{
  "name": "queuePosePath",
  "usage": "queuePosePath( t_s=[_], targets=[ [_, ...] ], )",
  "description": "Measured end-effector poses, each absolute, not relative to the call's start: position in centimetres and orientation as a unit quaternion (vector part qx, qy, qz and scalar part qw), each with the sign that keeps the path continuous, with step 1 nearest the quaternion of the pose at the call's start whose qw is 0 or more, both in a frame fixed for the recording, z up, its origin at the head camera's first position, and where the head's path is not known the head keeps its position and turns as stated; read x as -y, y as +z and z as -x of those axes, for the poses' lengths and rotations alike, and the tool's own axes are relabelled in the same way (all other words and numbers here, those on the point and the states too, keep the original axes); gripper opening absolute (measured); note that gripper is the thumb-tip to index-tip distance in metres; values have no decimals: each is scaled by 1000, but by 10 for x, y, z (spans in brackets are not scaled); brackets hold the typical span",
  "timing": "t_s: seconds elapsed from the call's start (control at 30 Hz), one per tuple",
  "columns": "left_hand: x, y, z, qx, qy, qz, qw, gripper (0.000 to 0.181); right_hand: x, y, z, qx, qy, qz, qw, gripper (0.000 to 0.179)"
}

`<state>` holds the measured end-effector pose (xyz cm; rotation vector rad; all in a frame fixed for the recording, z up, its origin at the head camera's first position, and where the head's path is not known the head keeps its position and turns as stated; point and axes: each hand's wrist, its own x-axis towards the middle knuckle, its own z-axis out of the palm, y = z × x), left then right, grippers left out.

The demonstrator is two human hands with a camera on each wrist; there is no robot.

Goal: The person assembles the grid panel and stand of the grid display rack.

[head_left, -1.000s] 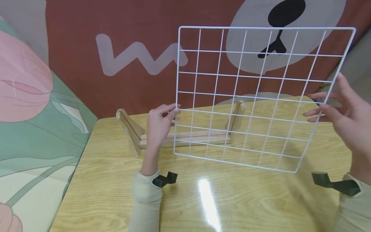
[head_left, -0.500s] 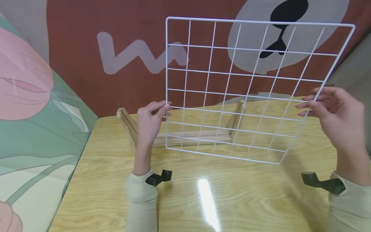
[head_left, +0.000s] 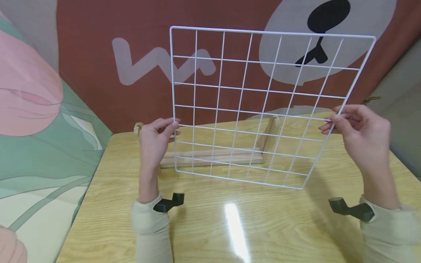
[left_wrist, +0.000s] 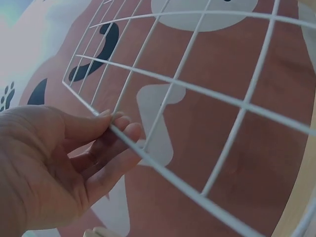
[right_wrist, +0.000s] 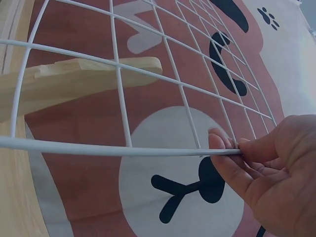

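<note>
A white wire grid panel (head_left: 241,109) is held up in front of me, tilted, its lower edge over the table. My left hand (head_left: 157,140) pinches the panel's left rim between thumb and fingers. On the opposite rim, the right hand (head_left: 366,135) pinches it the same way. Behind the panel a wooden frame (head_left: 210,157) stands on the table, a low double rail with an upright at each end. Its left upright is mostly hidden by my left hand. The left wrist view shows thumb and fingertips at the rim wire (left_wrist: 163,168); the right wrist view shows the right upright (right_wrist: 89,79) beyond the mesh.
The wood-grain table (head_left: 204,223) carries a bright light reflection near its front. A red cloth with a bear print (head_left: 230,14) hangs behind it. At the left is a floral cloth (head_left: 29,157). Black wrist mounts (head_left: 168,202) sit on both sleeves.
Both hands have carried the wire grid panel to the left, the right hand moving further. The right hand's fingers have closed in on the rim. The wooden frame stays in place.
</note>
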<state>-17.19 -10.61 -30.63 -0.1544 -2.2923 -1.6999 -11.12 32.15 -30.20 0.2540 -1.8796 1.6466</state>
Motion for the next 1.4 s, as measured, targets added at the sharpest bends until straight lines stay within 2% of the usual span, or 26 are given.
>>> queuePosePath(
  t_s=[0.4,0.6,0.73,0.97,1.23,1.4],
  targets=[
    [120,-309,173,824,-559,75,57,22,-319,-307,115,645,676,-138,327,20],
    [127,-313,175,850,-514,113,28,23,-315,-309,114,772,539,-62,332,23],
    [133,-317,176,847,-514,135,23,22,-312,-312,117,801,495,-63,331,24],
    [139,-321,176,840,-522,132,64,19,-308,-315,122,810,483,-85,320,26],
    [130,-322,179,840,-518,103,122,17,-316,-314,124,820,502,-116,250,69],
    [129,-324,179,836,-524,98,129,17,-323,-316,125,812,537,-133,187,75]
  ],
)
